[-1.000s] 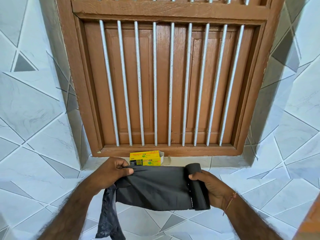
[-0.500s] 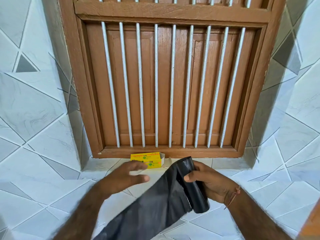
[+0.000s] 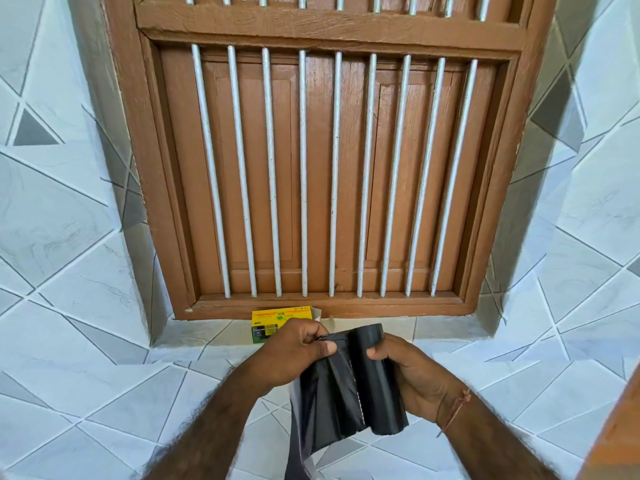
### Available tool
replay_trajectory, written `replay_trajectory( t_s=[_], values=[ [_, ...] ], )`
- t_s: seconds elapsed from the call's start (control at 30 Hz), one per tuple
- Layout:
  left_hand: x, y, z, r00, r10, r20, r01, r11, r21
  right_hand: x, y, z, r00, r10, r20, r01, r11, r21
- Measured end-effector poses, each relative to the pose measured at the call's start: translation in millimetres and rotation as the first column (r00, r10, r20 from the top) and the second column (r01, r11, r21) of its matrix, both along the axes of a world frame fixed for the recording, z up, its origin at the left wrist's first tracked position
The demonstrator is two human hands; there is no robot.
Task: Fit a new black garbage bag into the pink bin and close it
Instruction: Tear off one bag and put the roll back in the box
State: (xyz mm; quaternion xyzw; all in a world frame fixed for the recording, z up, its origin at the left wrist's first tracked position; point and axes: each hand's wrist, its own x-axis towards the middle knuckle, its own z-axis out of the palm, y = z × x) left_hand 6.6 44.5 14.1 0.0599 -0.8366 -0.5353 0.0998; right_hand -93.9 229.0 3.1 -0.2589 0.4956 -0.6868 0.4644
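My left hand (image 3: 300,344) is pinching the loose bag (image 3: 327,386) beside the perforation; my right hand (image 3: 403,370) is clamping the roll (image 3: 377,379) at three o'clock. The roll's long axis is running twelve to six, parallel to the tear line. The pink bin isn't in view.

Bright, even daylight, soft shadows in the recess of the brown wooden barred window (image 3: 332,168); sharp focus, edges bowed toward nine and three o'clock.
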Motion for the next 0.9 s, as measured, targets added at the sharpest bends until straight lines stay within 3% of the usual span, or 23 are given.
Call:
replay_trajectory(
  t_s=[0.1,0.33,0.53,0.7,0.9],
  values=[
    [-0.8,-3.0,-2.1,1.0,0.02,0.012,-0.02,0.999,-0.031,-4.2,-0.8,-2.0,0.994,-0.087,-0.059,0.087,0.996,-0.008],
    [-0.9,-1.2,-5.4,0.997,0.076,0.016,-0.074,0.992,-0.102,-4.2,-1.3,0.1,0.989,-0.142,-0.032,0.144,0.989,0.039],
    [2.9,0.9,2.6,0.999,0.049,0.011,-0.049,0.994,0.099,-2.6,-2.2,-1.0,0.989,-0.133,-0.071,0.131,0.991,-0.028],
    [-2.8,6.5,9.7,0.995,0.096,0.005,-0.095,0.993,-0.069,-1.4,-7.4,1.8,0.975,-0.181,-0.131,0.178,0.983,-0.033],
    [-14.2,17.6,1.7,0.954,0.253,-0.16,-0.287,0.925,-0.248,0.8,-18.9,3.2,0.941,-0.327,-0.085,0.324,0.945,-0.052]
  ],
)
